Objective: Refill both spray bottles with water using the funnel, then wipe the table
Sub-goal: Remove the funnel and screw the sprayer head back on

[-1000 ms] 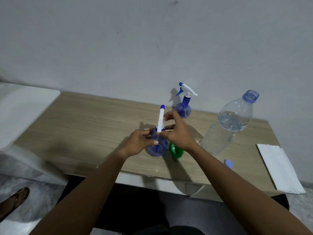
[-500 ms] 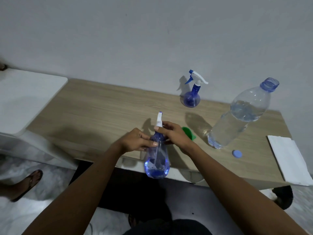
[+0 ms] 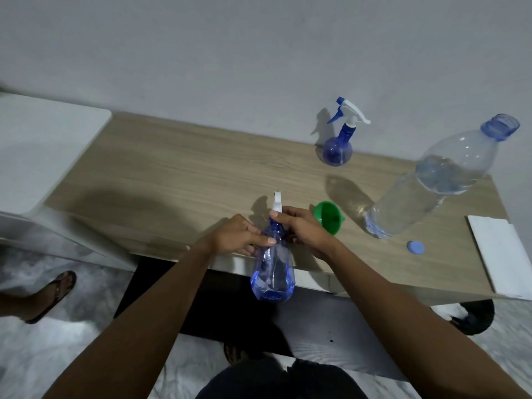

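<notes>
I hold a clear blue spray bottle (image 3: 273,276) in the air over the front edge of the wooden table (image 3: 178,180). My left hand (image 3: 239,236) grips its neck. My right hand (image 3: 305,230) is closed around its white spray head (image 3: 277,203) at the top. A green funnel (image 3: 328,216) lies on its side on the table just right of my right hand. A second blue spray bottle (image 3: 338,145) with its trigger head on stands at the back by the wall. A large open water bottle (image 3: 431,185), partly filled, stands at the right.
A blue bottle cap (image 3: 416,247) lies in front of the water bottle. A folded white cloth (image 3: 501,254) rests at the table's right end. A white surface (image 3: 43,145) adjoins the table on the left. A sandalled foot (image 3: 54,292) stands on the floor at the left.
The spray bottle has come toward me, from standing on the table to hanging over its front edge. The funnel, hidden behind my right hand before, now shows. Both hands stay on the bottle.
</notes>
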{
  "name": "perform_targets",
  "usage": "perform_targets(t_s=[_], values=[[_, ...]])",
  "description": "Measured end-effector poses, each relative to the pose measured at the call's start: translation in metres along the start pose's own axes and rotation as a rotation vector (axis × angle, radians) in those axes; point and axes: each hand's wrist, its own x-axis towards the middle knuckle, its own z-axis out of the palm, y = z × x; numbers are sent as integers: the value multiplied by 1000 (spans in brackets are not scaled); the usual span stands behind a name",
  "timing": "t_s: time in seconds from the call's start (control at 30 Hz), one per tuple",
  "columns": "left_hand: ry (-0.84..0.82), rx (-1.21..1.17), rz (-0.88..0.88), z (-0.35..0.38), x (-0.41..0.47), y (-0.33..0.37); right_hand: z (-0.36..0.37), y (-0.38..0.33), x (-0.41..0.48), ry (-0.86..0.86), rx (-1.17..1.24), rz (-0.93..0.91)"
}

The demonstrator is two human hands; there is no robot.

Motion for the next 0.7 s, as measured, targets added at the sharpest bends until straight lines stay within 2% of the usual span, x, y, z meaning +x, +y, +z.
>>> perform_targets(t_s=[0.7], values=[[9,66,24,-7,2,8,1,-7,-3,-20,37,-18]])
